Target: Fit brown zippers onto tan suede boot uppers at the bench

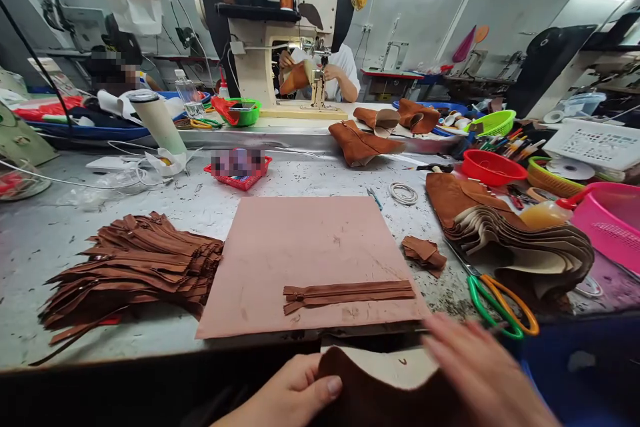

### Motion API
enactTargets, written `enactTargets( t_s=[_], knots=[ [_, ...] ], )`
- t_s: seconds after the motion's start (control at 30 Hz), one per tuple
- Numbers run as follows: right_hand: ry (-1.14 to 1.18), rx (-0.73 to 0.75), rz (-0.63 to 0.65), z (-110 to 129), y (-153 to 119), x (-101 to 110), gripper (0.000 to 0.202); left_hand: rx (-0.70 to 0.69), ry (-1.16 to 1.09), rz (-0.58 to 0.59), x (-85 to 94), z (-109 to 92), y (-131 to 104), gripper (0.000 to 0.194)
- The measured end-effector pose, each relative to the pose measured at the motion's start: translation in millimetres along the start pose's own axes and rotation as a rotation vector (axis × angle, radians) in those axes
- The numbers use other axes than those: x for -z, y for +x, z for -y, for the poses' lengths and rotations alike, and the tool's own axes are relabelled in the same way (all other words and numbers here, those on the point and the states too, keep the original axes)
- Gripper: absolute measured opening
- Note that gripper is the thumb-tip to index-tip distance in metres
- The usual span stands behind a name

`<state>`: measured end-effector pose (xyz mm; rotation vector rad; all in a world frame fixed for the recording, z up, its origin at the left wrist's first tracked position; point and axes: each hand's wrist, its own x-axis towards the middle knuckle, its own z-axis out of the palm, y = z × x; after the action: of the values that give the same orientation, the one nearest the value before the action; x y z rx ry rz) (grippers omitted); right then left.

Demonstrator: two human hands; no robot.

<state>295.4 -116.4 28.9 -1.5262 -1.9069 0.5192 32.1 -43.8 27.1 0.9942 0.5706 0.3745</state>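
At the lower edge of the view, my left hand (300, 387) grips a brown leather boot piece (380, 400) with a pale lining, thumb on top. My right hand (485, 367), blurred, lies at the piece's right side with its fingers stretched out; its thumb is hidden. Part of the piece runs out of view below. Beyond my hands, one brown zipper (350, 292) lies across a pink board (300, 233). A thick heap of brown zippers (140, 267) spreads to the left of the board.
Right of the board are small brown scraps (424, 255), scissors (500, 303) with green and orange handles, and stacked leather pieces (465, 207). Behind stands a red basket (240, 177). Across the bench, a co-worker (345, 70) handles a boot piece at a sewing machine (250, 47).
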Motion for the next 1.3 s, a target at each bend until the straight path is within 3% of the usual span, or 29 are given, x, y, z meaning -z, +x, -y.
enactTargets(
  t_s=[0.03, 0.07, 0.13, 0.2, 0.27, 0.3, 0.4, 0.47, 0.6, 0.73, 0.9, 1.3],
  knots=[
    [-0.101, 0.118, 0.157, 18, 17, -7, 0.048, 0.008, 0.044, 0.033, -0.8, -2, 0, 0.041],
    [-0.199, 0.14, 0.307, 35, 33, -14, 0.042, 0.016, 0.087, 0.061, 0.5, -2, -2, 0.042],
    [-0.296, 0.019, 0.606, 58, 59, -30, 0.023, -0.008, 0.178, 0.03, 9.1, 4, -9, 0.043],
    [-0.258, -0.114, 0.776, 66, 76, -41, 0.023, -0.145, 0.376, -0.133, 22.7, 14, -17, 0.037],
    [-0.147, -0.158, 0.823, 65, 86, -45, 0.024, -0.396, 0.765, -0.314, 35.6, 21, -24, 0.028],
    [-0.106, -0.153, 0.831, 63, 90, -46, 0.023, -0.551, 0.994, -0.338, 40.3, 20, -26, 0.028],
    [-0.091, -0.095, 0.895, 61, 105, -45, 0.024, -0.999, 1.511, -0.209, 47.2, 6, -24, 0.026],
    [-0.148, -0.04, 0.922, 62, 118, -44, 0.026, -1.153, 1.628, -0.152, 48.7, -9, -19, 0.019],
    [-0.279, -0.005, 0.863, 59, 143, -48, 0.024, -1.141, 1.708, -0.171, 57.7, -22, -7, 0.022],
    [-0.243, 0.004, 0.811, 46, 155, -59, 0.02, -1.02, 1.778, -0.253, 71.7, -6, -1, 0.027],
    [-0.205, -0.07, 0.803, 38, 151, -68, 0.021, -0.92, 1.778, -0.313, 80.9, 10, -3, 0.032],
    [-0.273, -0.122, 0.816, 37, 147, -78, 0.019, -0.827, 1.77, -0.292, 85.0, 3, -5, 0.032]
  ],
)
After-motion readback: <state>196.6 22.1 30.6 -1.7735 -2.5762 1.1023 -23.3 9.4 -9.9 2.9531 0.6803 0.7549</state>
